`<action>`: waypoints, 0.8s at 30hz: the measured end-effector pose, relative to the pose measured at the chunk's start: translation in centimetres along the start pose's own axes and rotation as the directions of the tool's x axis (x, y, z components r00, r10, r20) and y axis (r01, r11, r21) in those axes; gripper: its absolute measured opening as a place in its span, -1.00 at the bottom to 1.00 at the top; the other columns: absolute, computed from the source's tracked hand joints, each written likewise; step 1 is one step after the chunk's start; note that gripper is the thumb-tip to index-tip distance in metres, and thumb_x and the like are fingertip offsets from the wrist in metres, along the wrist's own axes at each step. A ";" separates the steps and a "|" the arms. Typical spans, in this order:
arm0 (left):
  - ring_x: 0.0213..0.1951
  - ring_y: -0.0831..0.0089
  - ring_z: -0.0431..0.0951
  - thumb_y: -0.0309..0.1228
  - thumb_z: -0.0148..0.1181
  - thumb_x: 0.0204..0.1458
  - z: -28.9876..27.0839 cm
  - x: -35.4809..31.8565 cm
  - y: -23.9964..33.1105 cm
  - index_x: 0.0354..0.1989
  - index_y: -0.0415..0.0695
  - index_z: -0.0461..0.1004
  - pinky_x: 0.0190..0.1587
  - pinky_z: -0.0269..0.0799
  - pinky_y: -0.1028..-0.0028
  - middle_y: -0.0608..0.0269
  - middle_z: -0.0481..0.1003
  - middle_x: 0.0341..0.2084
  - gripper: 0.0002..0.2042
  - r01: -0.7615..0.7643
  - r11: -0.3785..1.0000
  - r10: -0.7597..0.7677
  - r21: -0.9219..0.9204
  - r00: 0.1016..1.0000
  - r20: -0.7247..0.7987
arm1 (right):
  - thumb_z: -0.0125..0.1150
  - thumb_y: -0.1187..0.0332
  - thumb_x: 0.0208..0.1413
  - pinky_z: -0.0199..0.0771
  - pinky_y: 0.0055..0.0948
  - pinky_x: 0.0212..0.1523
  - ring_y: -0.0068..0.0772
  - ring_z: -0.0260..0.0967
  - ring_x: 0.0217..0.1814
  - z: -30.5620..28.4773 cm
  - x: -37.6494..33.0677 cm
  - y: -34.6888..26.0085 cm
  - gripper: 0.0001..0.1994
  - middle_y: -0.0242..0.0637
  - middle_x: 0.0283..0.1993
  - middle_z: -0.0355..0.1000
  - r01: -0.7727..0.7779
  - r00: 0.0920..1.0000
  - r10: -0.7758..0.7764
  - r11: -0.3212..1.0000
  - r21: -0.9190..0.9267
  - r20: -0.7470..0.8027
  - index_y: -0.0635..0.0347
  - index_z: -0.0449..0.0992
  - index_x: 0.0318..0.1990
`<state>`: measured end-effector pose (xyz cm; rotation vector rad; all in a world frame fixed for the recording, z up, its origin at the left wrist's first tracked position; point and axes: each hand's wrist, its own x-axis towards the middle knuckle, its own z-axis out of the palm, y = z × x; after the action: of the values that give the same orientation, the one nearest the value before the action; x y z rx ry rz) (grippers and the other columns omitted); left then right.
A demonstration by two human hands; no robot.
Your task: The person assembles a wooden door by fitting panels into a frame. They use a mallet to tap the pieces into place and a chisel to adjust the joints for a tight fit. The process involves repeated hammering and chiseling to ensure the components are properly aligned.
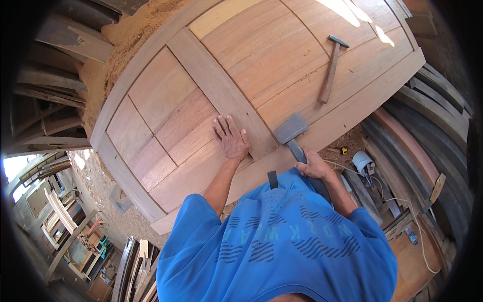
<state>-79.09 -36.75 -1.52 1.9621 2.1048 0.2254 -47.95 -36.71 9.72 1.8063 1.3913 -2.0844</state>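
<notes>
A large panelled wooden door (214, 70) lies flat in front of me, its boards set inside a frame of stiles and rails. My left hand (233, 140) rests palm down on it, fingers stretched out, beside the cross rail. In my right hand (313, 165) is a mallet (291, 128), gripped by its dark handle. Its grey block head is over the door's near edge, by the end of the cross rail; whether it touches the wood I cannot tell. Farther right, a hammer (331, 73) with a wooden handle lies on the panel boards.
Sawdust (136, 30) is heaped beyond the door's left side. Dark timbers (422, 131) are stacked at the right. Below them are a white container (361, 160), a yellow tape measure (344, 150) and a pale cord (416, 221). More boards (55, 80) stand at the far left.
</notes>
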 end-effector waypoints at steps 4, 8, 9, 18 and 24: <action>0.54 -0.29 -0.36 -0.12 -0.07 0.28 0.0 0.0 0.0 0.51 -0.37 -0.10 0.48 -0.54 -0.25 -0.38 -0.22 0.52 -0.24 0.015 1.000 -0.015 -0.001 1.000 0.006 | 0.29 0.42 0.05 0.44 -0.41 -0.48 -0.51 0.43 -0.53 -0.3 -0.1 -0.7 -0.68 -0.32 -0.52 0.44 0.003 0.999 -0.003 1.000 0.002 0.036 0.39 0.40 -0.09; 0.54 -0.29 -0.35 -0.12 -0.07 0.27 -0.1 -0.1 0.1 0.51 -0.38 -0.09 0.48 -0.53 -0.25 -0.38 -0.20 0.51 -0.24 0.006 1.000 -0.007 0.002 1.000 0.006 | 0.29 0.44 0.08 0.48 -0.36 -0.48 -0.47 0.44 -0.53 -0.4 0.0 0.2 -0.71 -0.26 -0.50 0.43 0.014 0.999 -0.010 0.994 0.104 -0.037 0.39 0.40 -0.09; 0.54 -0.29 -0.35 -0.13 -0.07 0.27 -0.1 0.1 0.1 0.51 -0.38 -0.09 0.48 -0.53 -0.25 -0.39 -0.20 0.51 -0.24 0.004 1.000 -0.004 0.006 1.000 -0.003 | 0.29 0.44 0.08 0.48 -0.37 -0.48 -0.48 0.44 -0.53 -0.5 0.0 0.1 -0.70 -0.26 -0.50 0.43 0.017 0.999 -0.011 0.991 0.131 -0.048 0.38 0.41 -0.08; 0.53 -0.32 -0.30 -0.17 0.01 0.22 -0.6 0.2 0.6 0.49 -0.41 -0.05 0.48 -0.46 -0.27 -0.40 -0.13 0.50 -0.23 0.042 0.999 -0.042 -0.020 0.999 -0.005 | 0.27 0.35 0.09 0.45 -0.38 -0.48 -0.49 0.44 -0.53 -2.3 3.0 0.7 -0.72 -0.31 -0.53 0.42 0.122 0.981 -0.106 0.989 0.088 -0.160 0.36 0.42 -0.14; 0.52 -0.37 -0.25 -0.23 0.13 0.14 -0.5 0.4 0.9 0.47 -0.39 0.00 0.48 -0.41 -0.27 -0.48 -0.14 0.48 -0.21 0.066 0.995 -0.068 -0.079 0.997 -0.020 | 0.30 0.29 0.09 0.48 -0.31 -0.46 -0.42 0.48 -0.52 -3.2 6.4 0.3 -0.71 -0.25 -0.53 0.45 0.103 0.968 -0.114 0.993 -0.059 -0.223 0.34 0.44 -0.18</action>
<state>-78.41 -36.21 -0.78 1.8494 2.1378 0.3136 -47.38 -31.73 4.65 2.0470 1.6119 -1.9236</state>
